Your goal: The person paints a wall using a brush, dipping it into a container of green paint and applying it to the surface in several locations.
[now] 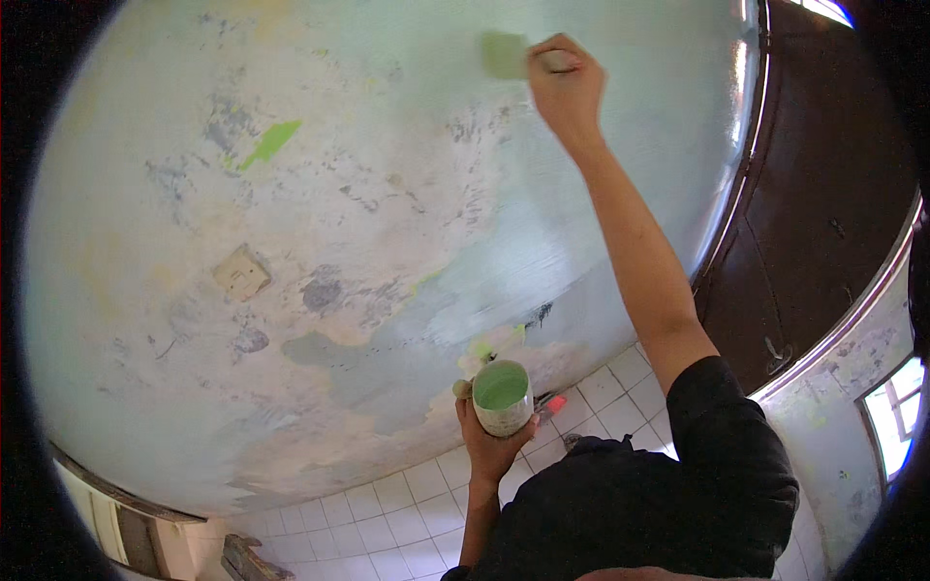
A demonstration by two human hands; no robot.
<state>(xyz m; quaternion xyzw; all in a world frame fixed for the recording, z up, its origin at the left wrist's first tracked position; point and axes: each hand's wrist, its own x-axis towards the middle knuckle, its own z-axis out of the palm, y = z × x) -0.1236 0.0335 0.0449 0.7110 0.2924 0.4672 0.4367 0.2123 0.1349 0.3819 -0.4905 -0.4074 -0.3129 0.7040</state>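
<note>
My left hand [492,450] is wrapped round a pale cup-like paint container [504,422], which it holds upright in front of my body. Light green paint [501,385] shows inside it. High up to the right, my right hand [570,92] grips a paintbrush [503,55] whose flat green head lies against the wall [407,107]. The brush head is slightly blurred, and my fingers cover most of its handle. Around the brush the wall is pale green; farther left and lower it is patchy, with white, grey and bright green spots.
A beige switch plate [242,274] sits on the wall at the left. A dark brown door [814,203] stands at the right, with a window [901,412] beyond it. White tiles [395,492] cover the floor, where a worn wooden object [247,560] lies at lower left.
</note>
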